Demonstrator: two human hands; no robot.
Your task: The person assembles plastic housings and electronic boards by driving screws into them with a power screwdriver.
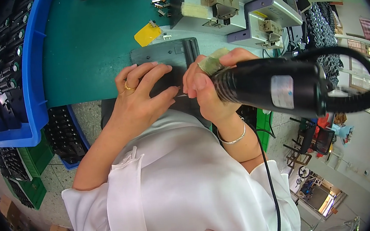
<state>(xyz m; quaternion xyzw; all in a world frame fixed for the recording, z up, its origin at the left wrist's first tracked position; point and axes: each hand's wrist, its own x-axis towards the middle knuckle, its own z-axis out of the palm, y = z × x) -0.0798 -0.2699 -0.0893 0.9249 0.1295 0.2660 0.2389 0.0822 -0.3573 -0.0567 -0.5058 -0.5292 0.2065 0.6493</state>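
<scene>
My right hand point(206, 84) is closed round a black electric screwdriver point(265, 84) with a pale label, greenish tape near the grip and a thick cord at its back end. The tool lies nearly level, its tip end toward my left hand and hidden by my fingers. My left hand point(141, 87), with a ring on it, rests with bent fingers on a black plastic part point(173, 77) at the table's near edge, steadying it. Just beyond those fingers sits a flat dark grey block point(160, 51). Exactly how part and block meet is hidden.
Grey machines point(210, 9) with metal fittings stand at the far right. A yellow piece point(147, 34) and several small switch-like components point(162, 5) lie on the green mat point(88, 49). At left, a blue bin point(33, 86) holds black parts; crates stand on the floor below.
</scene>
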